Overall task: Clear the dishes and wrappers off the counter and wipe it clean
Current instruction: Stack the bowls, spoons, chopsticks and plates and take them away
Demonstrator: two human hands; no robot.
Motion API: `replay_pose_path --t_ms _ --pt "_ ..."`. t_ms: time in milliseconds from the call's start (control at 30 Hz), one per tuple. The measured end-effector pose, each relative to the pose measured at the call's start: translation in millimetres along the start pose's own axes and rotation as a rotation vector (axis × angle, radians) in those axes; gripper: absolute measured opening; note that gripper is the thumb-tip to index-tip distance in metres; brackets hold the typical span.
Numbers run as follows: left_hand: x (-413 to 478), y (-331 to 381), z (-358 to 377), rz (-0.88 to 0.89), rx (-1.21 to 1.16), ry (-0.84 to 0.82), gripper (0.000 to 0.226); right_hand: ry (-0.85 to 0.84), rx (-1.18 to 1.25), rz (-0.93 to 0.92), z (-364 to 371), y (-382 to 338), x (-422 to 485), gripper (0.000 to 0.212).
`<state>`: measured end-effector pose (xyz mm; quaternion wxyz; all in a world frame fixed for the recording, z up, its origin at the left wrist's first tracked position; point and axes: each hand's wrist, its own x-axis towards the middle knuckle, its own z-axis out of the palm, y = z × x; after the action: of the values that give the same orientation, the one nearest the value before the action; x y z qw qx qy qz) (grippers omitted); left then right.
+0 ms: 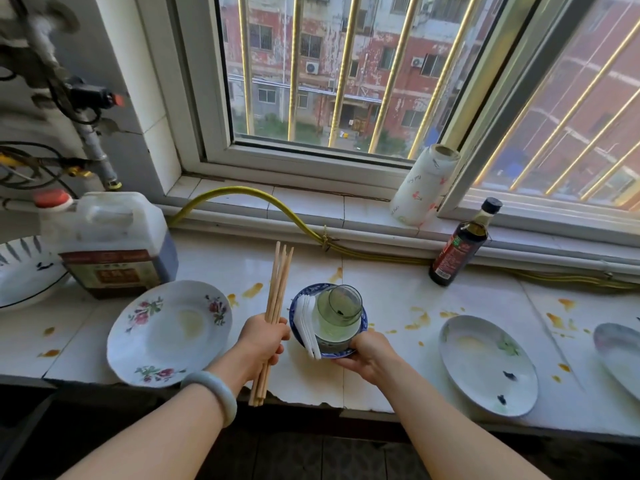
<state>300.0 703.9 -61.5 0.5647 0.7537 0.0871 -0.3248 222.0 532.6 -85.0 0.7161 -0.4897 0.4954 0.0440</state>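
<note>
Head view: your left hand (265, 341) clenched the chopsticks (279, 282); your right hand (367, 355) gripped the blue bowl (309, 290), and the glass (344, 304) tilted beyond it risked rolling out.

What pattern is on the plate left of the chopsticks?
White plate with pink flowers and green leaves; head view.
</note>
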Motion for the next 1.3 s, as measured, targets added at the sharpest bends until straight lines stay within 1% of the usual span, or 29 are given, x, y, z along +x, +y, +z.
replay_pose_path --t_ms 200,367,567,667,800,967,1100,1300 --pt "2.6 6.6 0.9 0.004 0.003 -0.003 0.017 0.005 0.02 -0.001 -14.1 -2.2 -3.1 0.043" --pt "3.1 14.7 23.6 0.034 0.037 -0.064 0.017 0.034 0.097 -0.013 -45.2 -10.5 -10.9 0.044" --pt "-0.3 28.1 87.7 0.1 0.093 -0.242 0.008 0.137 0.16 -0.077 -104.9 -23.5 -33.7 0.04" --pt "-3.4 34.8 130.0 0.122 0.106 -0.338 0.012 0.221 0.203 -0.093 -139.2 -25.5 -48.6 0.038" --pt "-13.2 37.3 181.3 0.145 0.143 -0.45 0.014 0.305 0.289 -0.104 -181.7 -25.6 -61.3 0.042" --pt "-22.8 35.9 220.9 0.114 0.144 -0.535 0.012 0.416 0.334 -0.084 -221.3 -18.3 -59.0 0.049" --pt "-22.8 32.7 239.4 0.076 0.172 -0.549 0.012 0.464 0.321 -0.064 -235.8 -10.9 -51.4 0.048" --pt "-11.3 32.3 247.2 0.047 0.21 -0.525 0.013 0.462 0.33 -0.032 -241.7 -7.7 -34.4 0.051"
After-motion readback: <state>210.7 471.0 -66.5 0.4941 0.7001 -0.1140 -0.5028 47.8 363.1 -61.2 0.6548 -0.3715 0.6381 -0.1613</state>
